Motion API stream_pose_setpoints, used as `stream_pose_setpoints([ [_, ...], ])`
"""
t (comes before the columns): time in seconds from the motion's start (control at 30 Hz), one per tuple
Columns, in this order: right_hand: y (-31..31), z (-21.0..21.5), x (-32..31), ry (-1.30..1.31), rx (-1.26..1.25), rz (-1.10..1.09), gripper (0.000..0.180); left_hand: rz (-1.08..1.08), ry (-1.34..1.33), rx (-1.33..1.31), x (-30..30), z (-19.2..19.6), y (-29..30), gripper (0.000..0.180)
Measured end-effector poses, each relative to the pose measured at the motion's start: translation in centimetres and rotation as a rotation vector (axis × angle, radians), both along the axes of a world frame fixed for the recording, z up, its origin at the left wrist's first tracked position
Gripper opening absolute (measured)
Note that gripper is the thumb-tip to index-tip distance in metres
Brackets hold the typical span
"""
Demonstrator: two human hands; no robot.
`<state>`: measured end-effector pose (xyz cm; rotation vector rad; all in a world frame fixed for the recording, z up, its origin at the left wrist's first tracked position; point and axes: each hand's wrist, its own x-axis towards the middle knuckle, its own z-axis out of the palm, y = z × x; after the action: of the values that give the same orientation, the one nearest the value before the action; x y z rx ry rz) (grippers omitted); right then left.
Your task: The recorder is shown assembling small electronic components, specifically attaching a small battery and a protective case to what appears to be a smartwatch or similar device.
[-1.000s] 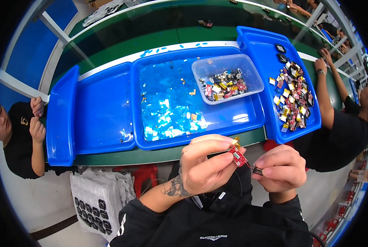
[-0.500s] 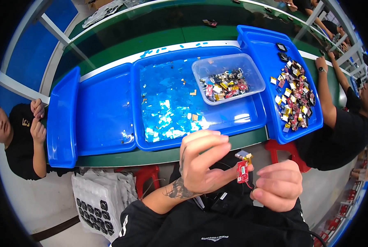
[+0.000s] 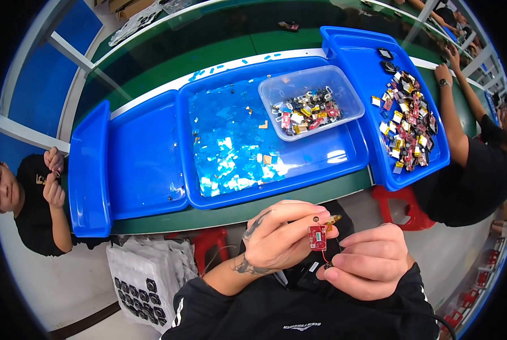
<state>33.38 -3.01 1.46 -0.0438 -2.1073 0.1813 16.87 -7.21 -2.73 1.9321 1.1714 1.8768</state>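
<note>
My left hand (image 3: 279,238) is closed on a small red circuit board (image 3: 317,238), held up in front of my chest. A piece with yellow tape (image 3: 334,220) sticks out behind the board's top edge, and a small dark round part (image 3: 316,219) shows just above it. A thin red wire (image 3: 324,256) runs down from the board to a tiny dark part (image 3: 328,264). The fingers of my right hand (image 3: 369,262) pinch that dark part from the right. Its exact kind is too small to make out.
A large blue tray (image 3: 231,201) holding shiny blue film pieces carries a clear plastic box (image 3: 352,107) of mixed electronics. Another blue tray (image 3: 398,180) at right holds a heap of boards and batteries. More blue trays (image 3: 143,164) stand left. Co-workers sit at both sides.
My left hand has tilted the circuit board and brought it slightly left and down. My right hand has come in closer to it. The head view has shifted a little.
</note>
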Motion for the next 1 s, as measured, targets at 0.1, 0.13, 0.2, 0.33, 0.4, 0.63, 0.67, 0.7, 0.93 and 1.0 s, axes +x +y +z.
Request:
stream_pose_setpoints([
  [0.1, 0.2, 0.1, -0.4, 0.009, 0.019, -0.006, 0.017, -0.003, -0.075, -0.039, 0.8, -0.1, 0.2, 0.018],
  [0.13, 0.2, 0.2, -0.6, 0.006, 0.01, -0.019, 0.017, -0.018, -0.185, -0.07, 1.1, -0.3, 0.2, 0.021],
  [0.2, 0.3, 0.5, -1.1, 0.012, 0.005, -0.016, 0.016, -0.017, -0.286, -0.094, 1.0, -0.2, 0.2, 0.026],
  [0.33, 0.6, 0.6, -2.2, -0.065, -0.125, -0.103, 0.027, -0.018, -0.275, -0.239, -0.1, -0.2, -1.5, 0.013],
  [0.4, -1.3, 0.3, -1.5, -0.115, -0.191, -0.233, 0.022, -0.059, -0.325, -0.292, -0.3, -0.5, -2.2, 0.016],
  [0.63, -1.4, -0.5, -2.9, -0.15, -0.271, -0.089, 0.01, -0.001, -0.398, -0.45, -0.5, -1.3, -6.0, 0.05],
  [0.67, -1.3, -0.8, -3.4, -0.211, -0.293, -0.054, 0.008, 0.06, -0.314, -0.421, -1.2, -1.5, -6.6, 0.055],
  [0.7, -1.2, -1.3, -3.8, -0.245, -0.313, -0.023, 0.008, 0.215, -0.102, -0.307, -1.9, -1.7, -7.1, 0.053],
  [0.93, -3.1, -1.5, -4.9, -0.32, -0.604, 0.082, 0.014, 0.214, 0.02, -0.202, -4.0, -1.0, -9.6, 0.012],
  [1.0, -3.5, -1.0, -5.6, -0.314, -0.72, 0.111, 0.014, 0.183, -0.095, -0.194, -3.8, -1.4, -10.0, 0.011],
])
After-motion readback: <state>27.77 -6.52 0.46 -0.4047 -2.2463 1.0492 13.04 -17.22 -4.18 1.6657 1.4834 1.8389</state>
